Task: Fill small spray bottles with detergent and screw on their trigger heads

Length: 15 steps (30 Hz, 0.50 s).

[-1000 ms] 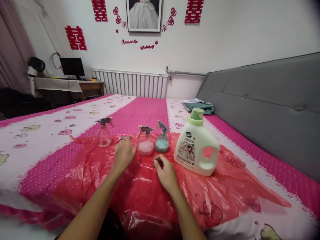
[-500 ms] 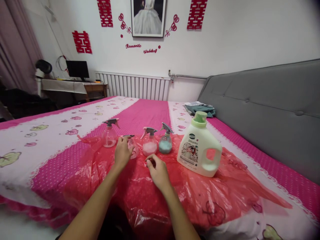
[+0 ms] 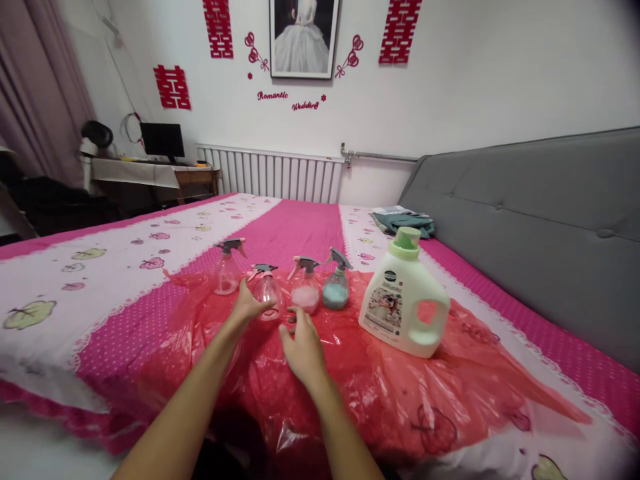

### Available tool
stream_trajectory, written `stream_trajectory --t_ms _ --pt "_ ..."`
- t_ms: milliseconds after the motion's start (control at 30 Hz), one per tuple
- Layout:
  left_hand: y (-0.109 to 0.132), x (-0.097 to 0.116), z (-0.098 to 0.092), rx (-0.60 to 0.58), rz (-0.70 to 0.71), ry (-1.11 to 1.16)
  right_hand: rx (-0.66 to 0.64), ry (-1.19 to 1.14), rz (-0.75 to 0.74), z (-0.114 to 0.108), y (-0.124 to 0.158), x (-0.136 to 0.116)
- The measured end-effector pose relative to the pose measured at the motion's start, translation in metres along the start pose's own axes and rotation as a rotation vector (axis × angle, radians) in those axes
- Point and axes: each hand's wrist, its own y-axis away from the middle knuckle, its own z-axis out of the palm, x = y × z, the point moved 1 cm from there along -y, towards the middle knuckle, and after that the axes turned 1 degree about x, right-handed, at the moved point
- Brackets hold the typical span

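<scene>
Several small clear spray bottles stand in a row on a red plastic sheet (image 3: 410, 393) spread over the bed. My left hand (image 3: 249, 305) is wrapped round the base of the second bottle from the left (image 3: 267, 290), an almost empty one. My right hand (image 3: 300, 343) hovers just in front of the bottle with pink liquid (image 3: 305, 288), fingers loosely curled, holding nothing that I can see. To the right stand a bottle with blue liquid (image 3: 337, 289) and a large pale green detergent jug (image 3: 405, 295). At the far left is another clear spray bottle (image 3: 227, 270).
The bed has a pink and white cover (image 3: 100, 267) and a grey padded headboard (image 3: 530, 213) on the right. Folded clothes (image 3: 403, 219) lie near the far corner. A radiator (image 3: 273, 175) and a desk with a monitor (image 3: 161, 141) stand by the back wall.
My left hand has closed round the second spray bottle, which now stands clear of it. My right hand has slid left and forward toward the pink bottle.
</scene>
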Motion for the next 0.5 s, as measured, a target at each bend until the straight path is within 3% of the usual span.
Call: stream_trajectory --t_ms 233,500 --pt "0.008 0.005 -0.009 -0.144 -0.174 0.031 0.048 -0.026 0.034 0.027 -0.004 0.007" --pt "0.016 0.0 -0.02 -0.227 -0.185 -0.01 -0.025 -0.004 0.079 0.047 -0.014 0.006"
